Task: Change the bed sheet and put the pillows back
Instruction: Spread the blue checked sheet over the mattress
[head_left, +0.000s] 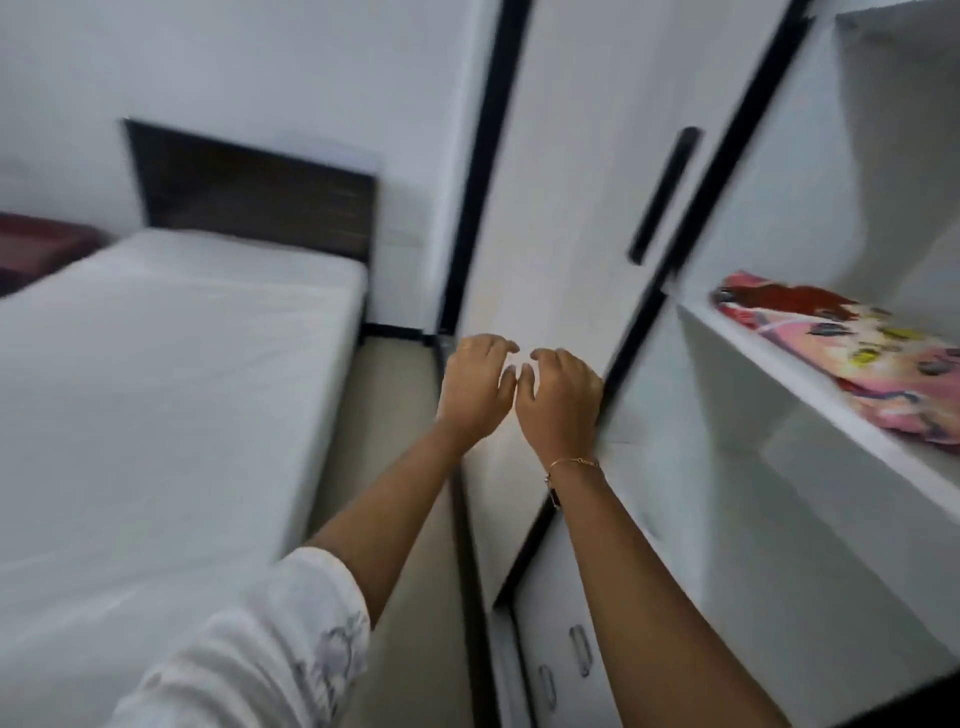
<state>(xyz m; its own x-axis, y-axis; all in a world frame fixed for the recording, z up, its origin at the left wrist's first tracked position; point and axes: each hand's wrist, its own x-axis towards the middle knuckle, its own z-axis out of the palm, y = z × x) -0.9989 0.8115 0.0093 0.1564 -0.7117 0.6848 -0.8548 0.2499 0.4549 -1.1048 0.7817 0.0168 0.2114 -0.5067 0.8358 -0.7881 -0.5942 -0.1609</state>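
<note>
A bare white mattress (156, 374) lies on the bed at the left, under a dark wooden headboard (254, 197). A folded pink patterned sheet (852, 358) rests on an open wardrobe shelf (779, 374) at the right. My left hand (475, 387) and my right hand (558, 400) hover side by side in the middle, in front of the white wardrobe door, fingers curled loosely and apart, holding nothing. A thin bracelet circles my right wrist. No pillows are visible.
The white wardrobe door (571, 208) with a black handle (665, 192) stands straight ahead. Drawers with metal handles (566, 660) sit low at the right. A dark red item (36, 244) lies at the far left. A beige floor strip (395, 467) runs between bed and wardrobe.
</note>
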